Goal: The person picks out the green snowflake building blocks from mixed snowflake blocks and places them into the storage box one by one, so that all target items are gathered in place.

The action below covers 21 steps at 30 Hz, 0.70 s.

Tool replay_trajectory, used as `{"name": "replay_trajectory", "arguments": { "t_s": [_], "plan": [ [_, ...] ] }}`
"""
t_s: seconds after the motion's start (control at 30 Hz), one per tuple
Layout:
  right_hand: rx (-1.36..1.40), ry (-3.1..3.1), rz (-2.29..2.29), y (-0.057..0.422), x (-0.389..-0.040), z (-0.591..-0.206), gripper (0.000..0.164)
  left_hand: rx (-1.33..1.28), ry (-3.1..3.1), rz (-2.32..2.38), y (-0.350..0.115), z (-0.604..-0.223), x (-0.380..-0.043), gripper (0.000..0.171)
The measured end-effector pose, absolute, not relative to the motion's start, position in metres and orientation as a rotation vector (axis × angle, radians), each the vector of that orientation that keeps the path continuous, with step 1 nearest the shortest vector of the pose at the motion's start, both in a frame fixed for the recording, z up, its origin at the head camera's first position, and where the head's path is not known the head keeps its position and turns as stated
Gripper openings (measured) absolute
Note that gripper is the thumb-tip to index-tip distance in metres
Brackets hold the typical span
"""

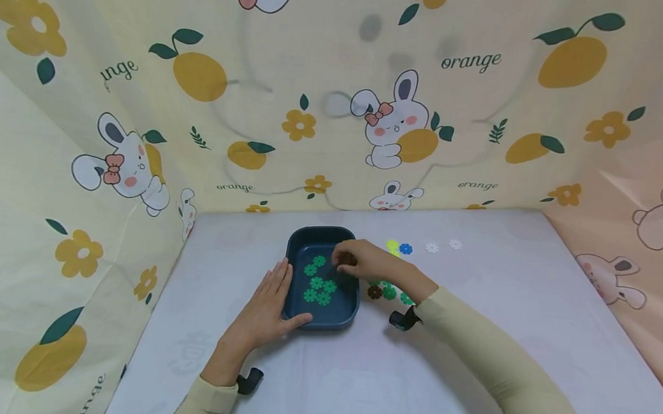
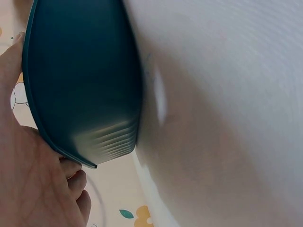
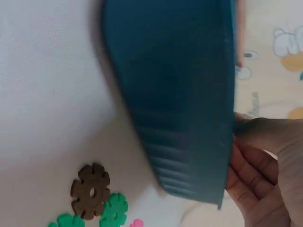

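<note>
A dark blue tray (image 1: 332,316) with rounded corners stands on the white table, with several green flower-shaped discs (image 1: 316,283) lying in it. My left hand (image 1: 263,308) rests along its left side, fingers extended against the rim and thumb at the near edge. My right hand (image 1: 365,260) is over the tray's right part, its fingers bent toward the thumb; whether a disc is between them cannot be made out. In the right wrist view the tray wall (image 3: 175,94) hides part of that hand (image 3: 265,165).
Right of the tray lie a brown disc (image 1: 374,292), more green discs (image 1: 389,292), a yellow disc (image 1: 392,244), a blue disc (image 1: 405,249) and two white discs. A pink piece (image 3: 137,222) shows in the right wrist view. A patterned curtain (image 1: 315,103) rises behind the table.
</note>
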State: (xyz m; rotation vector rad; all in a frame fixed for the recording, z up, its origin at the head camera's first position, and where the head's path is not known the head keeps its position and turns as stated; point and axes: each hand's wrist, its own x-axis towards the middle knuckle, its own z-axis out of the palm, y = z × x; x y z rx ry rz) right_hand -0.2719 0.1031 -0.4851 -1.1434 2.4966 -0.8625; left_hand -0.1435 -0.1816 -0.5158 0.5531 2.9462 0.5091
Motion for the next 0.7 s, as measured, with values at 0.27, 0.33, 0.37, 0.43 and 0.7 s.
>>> {"name": "replay_trajectory", "arguments": {
  "t_s": [0.27,0.33,0.37,0.43,0.7],
  "plan": [
    [-1.135,2.469,-1.053,0.128,-0.270,-0.473,0.013,0.537,2.955,0.522,-0.180,-0.518,-0.144,0.120],
    [-1.123,2.499,-1.062,0.136,-0.269,-0.471,0.012,0.524,2.946,0.509,-0.179,-0.518,-0.145,0.120],
    [-1.118,2.511,-1.066,0.141,-0.268,-0.470,0.012,0.525,2.950,0.516,-0.179,-0.518,-0.145,0.120],
    [-1.094,2.532,-1.064,0.151,-0.266,-0.468,0.013,0.524,2.951,0.518,-0.178,-0.518,-0.145,0.120],
    [-0.934,2.579,-1.000,0.193,-0.255,-0.478,0.018,0.542,2.967,0.506,-0.178,-0.518,-0.143,0.120]
  ]
}}
